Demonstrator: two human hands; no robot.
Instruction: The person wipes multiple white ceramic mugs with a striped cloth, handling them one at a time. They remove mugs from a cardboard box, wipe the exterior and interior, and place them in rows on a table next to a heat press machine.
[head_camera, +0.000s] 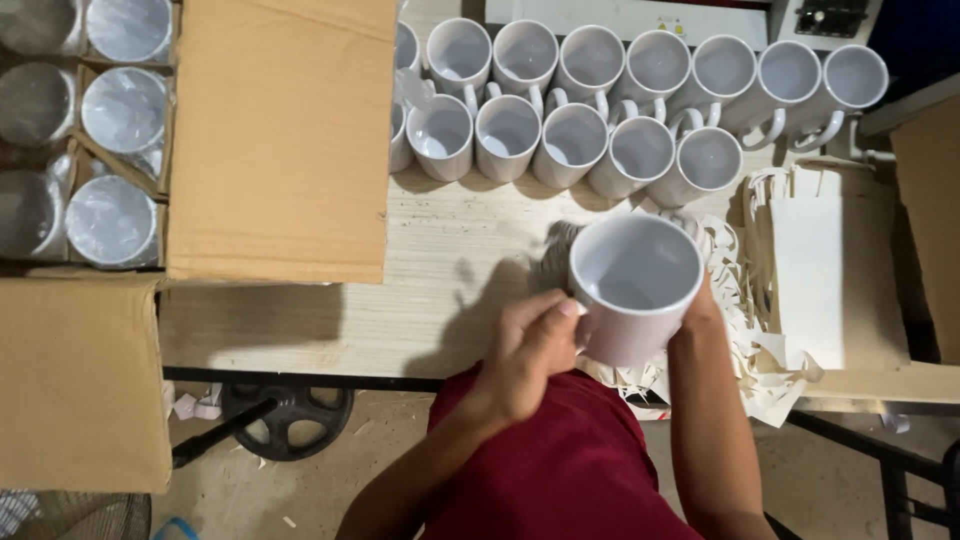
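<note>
Mug held in both hands above the bench edge

Mug (636, 285) in plain white sat upright between my two hands, mouth open to the camera and nothing inside, held over the near edge of the wooden bench (440, 290). My left hand (528, 350) gripped it at the handle side, thumb and fingers (560, 312) pressed together in a pinch on the handle. My right hand (700, 305) was behind the mug's far wall, mostly hidden; it seemed to cup the side, but I could not tell how its fingers lay.

Just under and beside the mug lay a litter of white paper scraps (745, 330), and next to them, on the right, a stack of flat white cardboard sleeves (815, 260). Farther back on the bench stood two rows of empty white mugs (575, 110), packed touching one another, handles mostly turned toward me.

On the left an open cardboard box (280, 140) rested on the bench, one broad flap folded out flat. In its compartments stood mugs wrapped in clear plastic (120, 110). A second brown flap (80, 380) hung over the near bench edge. Below, past my red clothing (560, 470), a black wheeled base (290, 415) stood on the dusty floor.
</note>
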